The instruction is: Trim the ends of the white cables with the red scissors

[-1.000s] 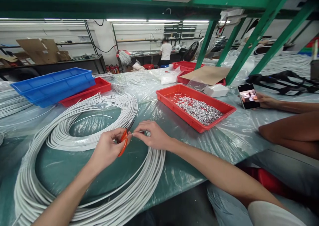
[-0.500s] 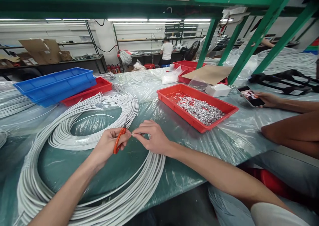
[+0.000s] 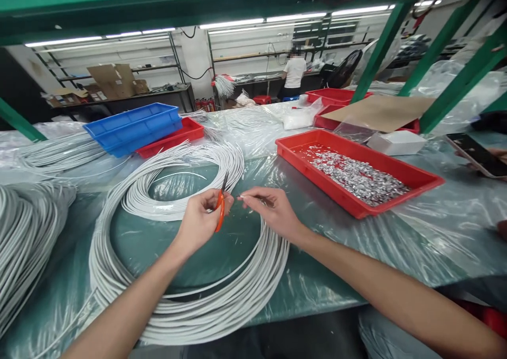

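Note:
Orange-handled scissors [image 3: 220, 211] with dark blades pointing up are held in my left hand [image 3: 201, 215], its fingers curled round the handles. Just to the right, my right hand [image 3: 273, 209] pinches the end of a white cable [image 3: 255, 251] between thumb and forefinger. A small gap separates the two hands. Both are above a large coil of white cables [image 3: 222, 309], with a smaller looped bundle [image 3: 158, 208] behind my left hand. To the right, a red tray [image 3: 317, 187] holds a heap of small silvery parts [image 3: 356, 177].
Stacked blue trays [image 3: 132, 129] overlap a red tray [image 3: 194, 132] at the back left. More cables [image 3: 27, 237] lie far left. A white box [image 3: 396, 143] and cardboard [image 3: 380, 112] are behind the parts tray. Another person's hand holds a phone [image 3: 477, 156] at right.
The view has turned left, so things appear further right. My hands have moved slightly apart; before, they met at the cable end. More cables show at the left.

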{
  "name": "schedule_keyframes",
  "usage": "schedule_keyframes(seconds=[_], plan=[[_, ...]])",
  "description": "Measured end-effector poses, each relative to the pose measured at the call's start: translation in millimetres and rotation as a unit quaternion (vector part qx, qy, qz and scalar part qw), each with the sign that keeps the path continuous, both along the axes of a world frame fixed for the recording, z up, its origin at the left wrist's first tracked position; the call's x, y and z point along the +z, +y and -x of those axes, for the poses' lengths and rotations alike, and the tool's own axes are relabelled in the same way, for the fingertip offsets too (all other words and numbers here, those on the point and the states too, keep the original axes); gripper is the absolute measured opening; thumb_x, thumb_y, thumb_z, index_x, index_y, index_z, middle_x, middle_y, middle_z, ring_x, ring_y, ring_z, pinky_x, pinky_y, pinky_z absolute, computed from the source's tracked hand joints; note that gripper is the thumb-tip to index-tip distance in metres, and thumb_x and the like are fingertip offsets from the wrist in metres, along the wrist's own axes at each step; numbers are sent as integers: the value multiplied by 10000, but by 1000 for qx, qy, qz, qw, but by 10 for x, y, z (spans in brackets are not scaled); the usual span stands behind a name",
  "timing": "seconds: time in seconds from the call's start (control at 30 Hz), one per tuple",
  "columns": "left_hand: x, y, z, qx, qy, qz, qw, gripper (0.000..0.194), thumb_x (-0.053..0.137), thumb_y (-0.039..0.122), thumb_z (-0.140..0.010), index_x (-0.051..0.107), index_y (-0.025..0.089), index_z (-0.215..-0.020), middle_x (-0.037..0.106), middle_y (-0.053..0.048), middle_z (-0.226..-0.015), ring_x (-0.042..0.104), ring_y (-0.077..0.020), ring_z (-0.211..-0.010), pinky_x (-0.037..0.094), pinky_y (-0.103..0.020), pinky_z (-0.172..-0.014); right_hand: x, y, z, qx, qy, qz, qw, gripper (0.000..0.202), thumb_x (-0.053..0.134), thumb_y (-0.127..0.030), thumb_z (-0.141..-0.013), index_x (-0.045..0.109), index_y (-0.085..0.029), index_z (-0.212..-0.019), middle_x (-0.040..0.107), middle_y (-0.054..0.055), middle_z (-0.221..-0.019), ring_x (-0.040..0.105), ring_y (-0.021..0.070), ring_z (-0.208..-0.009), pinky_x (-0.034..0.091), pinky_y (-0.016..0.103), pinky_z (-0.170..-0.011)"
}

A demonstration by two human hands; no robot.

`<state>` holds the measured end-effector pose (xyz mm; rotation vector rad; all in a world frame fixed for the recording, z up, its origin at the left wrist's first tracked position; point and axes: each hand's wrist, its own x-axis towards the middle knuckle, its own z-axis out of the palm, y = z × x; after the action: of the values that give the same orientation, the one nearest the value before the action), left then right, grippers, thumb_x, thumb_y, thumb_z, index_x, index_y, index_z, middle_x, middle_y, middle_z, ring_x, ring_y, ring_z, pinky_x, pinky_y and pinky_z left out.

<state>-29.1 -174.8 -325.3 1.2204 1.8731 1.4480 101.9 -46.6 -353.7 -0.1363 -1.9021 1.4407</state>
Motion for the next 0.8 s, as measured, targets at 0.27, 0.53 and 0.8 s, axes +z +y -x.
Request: schedule_keyframes(seconds=[0.27, 0.53, 0.8], plan=[[-41, -6, 1, -70, 22, 54, 996, 349, 675, 365, -800, 450, 156, -636, 343, 46, -575, 296, -78, -556, 240, -219, -510, -24, 83, 15, -37, 49, 38, 997, 104, 691, -281, -839, 761, -206, -857, 727, 26, -775, 649, 163, -722, 481, 280, -677], [-20, -14, 8, -82, 93, 78, 989, 381, 656, 343, -807, 394, 161, -600, 296, 54, -560, 264, -77, -557, 218, -226, -521, -24, 95, 22, -67, 52, 11, 996, 97, 699, -259, -824, 767, -197, -856, 733, 32, -753, 625, 160, -685, 471, 288, -656], [-9, -26, 31, -82, 110, 91, 986, 375, 636, 350, -816, 393, 163, -599, 324, 49, -565, 284, -84, -572, 225, -231, -530, -4, 80, 12, -111, 56, -48, 991, 85, 696, -218, -808, 773, -196, -838, 734, 33, -720, 617, 166, -678, 474, 301, -658]])
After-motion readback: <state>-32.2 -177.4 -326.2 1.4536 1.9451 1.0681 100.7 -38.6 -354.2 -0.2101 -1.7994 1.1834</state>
